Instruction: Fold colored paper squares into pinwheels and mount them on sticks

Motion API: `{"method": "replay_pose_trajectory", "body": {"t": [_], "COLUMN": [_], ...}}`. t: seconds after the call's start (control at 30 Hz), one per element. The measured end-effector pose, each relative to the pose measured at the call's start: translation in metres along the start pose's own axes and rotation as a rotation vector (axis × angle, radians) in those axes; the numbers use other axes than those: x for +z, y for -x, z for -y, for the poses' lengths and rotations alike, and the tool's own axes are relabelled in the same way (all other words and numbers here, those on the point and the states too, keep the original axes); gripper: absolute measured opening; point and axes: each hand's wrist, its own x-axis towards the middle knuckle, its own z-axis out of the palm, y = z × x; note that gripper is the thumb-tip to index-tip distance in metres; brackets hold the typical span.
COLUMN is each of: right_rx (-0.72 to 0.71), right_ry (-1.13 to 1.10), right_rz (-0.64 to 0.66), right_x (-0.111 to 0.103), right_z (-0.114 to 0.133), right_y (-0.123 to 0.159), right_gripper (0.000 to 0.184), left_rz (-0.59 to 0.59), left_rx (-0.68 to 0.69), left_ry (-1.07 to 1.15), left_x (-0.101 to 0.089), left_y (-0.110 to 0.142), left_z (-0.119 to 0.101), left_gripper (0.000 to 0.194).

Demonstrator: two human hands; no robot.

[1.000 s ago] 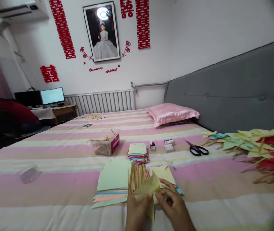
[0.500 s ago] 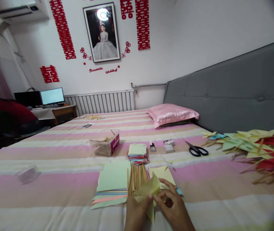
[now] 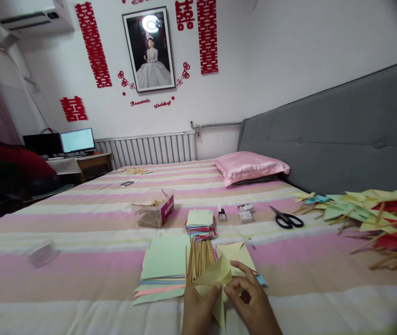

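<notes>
A pale yellow paper pinwheel (image 3: 215, 272), its blades folded, is held up low in the middle of the view. My left hand (image 3: 198, 309) grips it from the left, thumb pressed near the centre. From the right, my right hand (image 3: 252, 302) pinches at the pinwheel's centre with thumb and finger; whether a pin sits between them is too small to see. Just beyond lie a bundle of wooden sticks (image 3: 200, 256), a stack of green and coloured paper (image 3: 166, 258) on the left and yellow paper squares (image 3: 238, 256) on the right.
Behind the sticks stands a pile of small paper squares (image 3: 199, 218). Farther off are a plastic box (image 3: 154, 211) with sticks, small boxes (image 3: 246, 216), black scissors (image 3: 287, 220) and a clear lid (image 3: 42, 253). Finished pinwheels (image 3: 376, 214) heap at right. A pink pillow (image 3: 250, 166) lies behind.
The view has shifted slightly. Both hands keep their hold on the yellow pinwheel, and the right fingers have barely moved at its centre.
</notes>
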Motion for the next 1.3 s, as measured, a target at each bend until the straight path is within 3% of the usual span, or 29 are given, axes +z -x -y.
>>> {"method": "replay_pose_trajectory", "body": {"t": [0.13, 0.4, 0.47, 0.57, 0.63, 0.8, 0.93, 1.03, 1.3], "right_rx": [0.003, -0.012, 0.042, 0.174, 0.246, 0.361, 0.450, 0.466, 0.515], "right_ry": [0.010, -0.017, -0.121, -0.394, -0.574, -0.704, -0.677, -0.685, -0.830], "right_rz": [0.003, -0.038, -0.079, -0.115, -0.084, 0.040, 0.041, 0.052, 0.207], "right_x": [0.001, 0.004, 0.007, 0.013, 0.017, 0.021, 0.019, 0.015, -0.004], "right_z": [-0.001, -0.006, -0.008, -0.009, -0.008, -0.004, -0.007, -0.008, 0.015], "right_y": [0.000, 0.000, 0.001, 0.003, 0.003, 0.001, -0.003, -0.005, -0.011], "right_gripper": [0.033, 0.033, 0.030, 0.062, 0.068, 0.046, 0.038, 0.034, 0.020], "left_rz": [0.016, -0.007, -0.050, -0.080, -0.074, -0.084, -0.118, -0.098, 0.148], "left_rx": [0.090, 0.055, 0.040, -0.005, -0.022, 0.033, 0.069, 0.015, -0.204], "left_ry": [-0.007, -0.154, -0.120, -0.045, 0.013, 0.077, 0.051, 0.033, 0.156], "left_x": [0.003, -0.006, -0.008, -0.009, -0.007, 0.005, 0.011, 0.009, -0.007], "left_y": [0.002, -0.006, -0.008, -0.009, -0.008, -0.001, 0.001, 0.000, -0.008], "left_z": [0.003, 0.011, 0.013, 0.015, 0.015, 0.015, 0.016, 0.020, 0.016], "left_gripper": [0.053, 0.045, 0.047, 0.046, 0.043, 0.040, 0.037, 0.043, 0.042]}}
